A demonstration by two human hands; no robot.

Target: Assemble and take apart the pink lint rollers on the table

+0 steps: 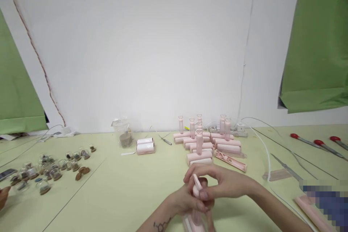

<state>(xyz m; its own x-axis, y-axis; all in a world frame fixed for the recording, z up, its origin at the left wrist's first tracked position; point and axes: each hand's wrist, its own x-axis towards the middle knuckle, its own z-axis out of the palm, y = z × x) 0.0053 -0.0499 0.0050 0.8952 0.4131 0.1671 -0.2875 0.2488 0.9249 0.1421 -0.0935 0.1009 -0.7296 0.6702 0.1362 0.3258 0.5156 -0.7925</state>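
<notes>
My left hand (187, 201) is closed around a pink lint-roller handle (196, 188) low in the middle of the view. From the right, my right hand (220, 183) reaches over it and pinches the top of the same pink piece. Below the hands a pink roller body (194, 223) runs off the bottom edge, partly hidden by my fingers. Just beyond the hands lies a heap of pink lint rollers (206, 146), several of them standing upright with heart-shaped handles.
Two pink-and-white rollers (145, 146) lie beside a clear bag (122, 132). Several small glass domes with cork bases (54, 166) sit at the left, near another person's fingertip (3, 195). Red-handled tools (315, 143) and white cables (268, 156) lie at the right.
</notes>
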